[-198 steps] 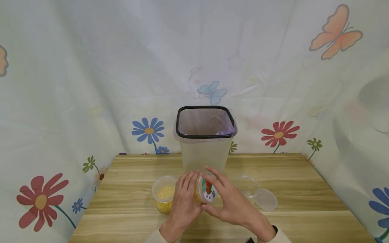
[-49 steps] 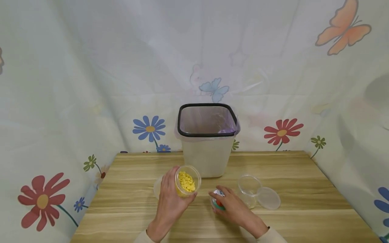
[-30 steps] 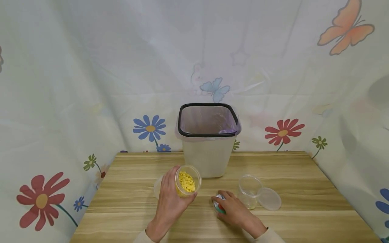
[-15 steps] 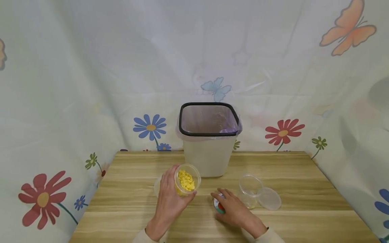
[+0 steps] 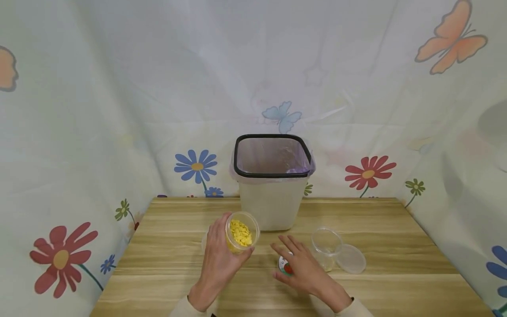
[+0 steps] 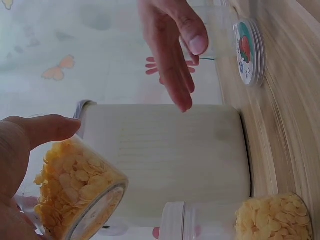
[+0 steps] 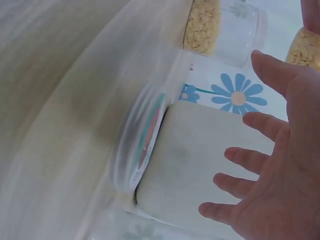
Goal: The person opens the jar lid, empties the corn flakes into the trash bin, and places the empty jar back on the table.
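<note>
My left hand (image 5: 222,259) grips a clear plastic jar (image 5: 240,233) of yellow flakes, tilted, uncovered and raised off the table. In the left wrist view, its thumb lies along the side of this jar (image 6: 82,185). A round lid (image 5: 284,266) with a red and green printed label lies label up on the wood. Over it hovers my right hand (image 5: 306,268), fingers spread and holding nothing. The right wrist view shows a gap between that hand (image 7: 280,165) and the lid (image 7: 137,142). Behind my left hand stands a second jar (image 6: 272,220) of flakes, mostly hidden in the head view.
A pale bin (image 5: 269,204) with a black rim and purple liner stands at the table's back. On the right are a clear jar (image 5: 326,242), seemingly almost empty, and a translucent lid (image 5: 350,259). A patterned curtain (image 5: 130,88) surrounds the wooden table (image 5: 380,224).
Earlier both hands were at the labelled lid on the jar; afterwards the lid came to lie on the table under my right hand. That hand has now let go and its fingers have spread.
</note>
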Demonstrator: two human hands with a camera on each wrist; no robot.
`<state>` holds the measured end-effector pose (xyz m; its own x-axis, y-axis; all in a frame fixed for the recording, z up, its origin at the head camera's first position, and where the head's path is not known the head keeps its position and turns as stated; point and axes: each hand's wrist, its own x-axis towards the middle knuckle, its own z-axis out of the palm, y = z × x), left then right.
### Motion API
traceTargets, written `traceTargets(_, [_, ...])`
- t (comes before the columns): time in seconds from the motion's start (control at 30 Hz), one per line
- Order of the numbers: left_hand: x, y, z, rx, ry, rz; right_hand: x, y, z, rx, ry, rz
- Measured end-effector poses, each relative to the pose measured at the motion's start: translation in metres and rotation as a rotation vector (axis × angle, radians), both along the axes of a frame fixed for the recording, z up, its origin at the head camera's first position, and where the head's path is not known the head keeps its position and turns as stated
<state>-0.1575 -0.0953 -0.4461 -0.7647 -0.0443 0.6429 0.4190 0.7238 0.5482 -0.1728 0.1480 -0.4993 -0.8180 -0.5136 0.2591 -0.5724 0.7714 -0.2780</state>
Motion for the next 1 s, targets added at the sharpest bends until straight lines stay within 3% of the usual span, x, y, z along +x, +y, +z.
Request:
traceTargets(0.5, [-0.004,-0.002,0.006,-0.016,0.014,-0.009,0.005,-0.001,0.025,-0.075,0.206,0.024])
traceTargets(0.87, [-0.011,-0.005,0.023,-0.037,0.076,-0.029,0.009,0.0,0.057,-0.144,0.309,0.064])
traceTargets(1.0, [-0.013,-0.005,0.034,-0.058,0.11,-0.045,0.007,0.001,0.069,-0.173,0.328,0.072])
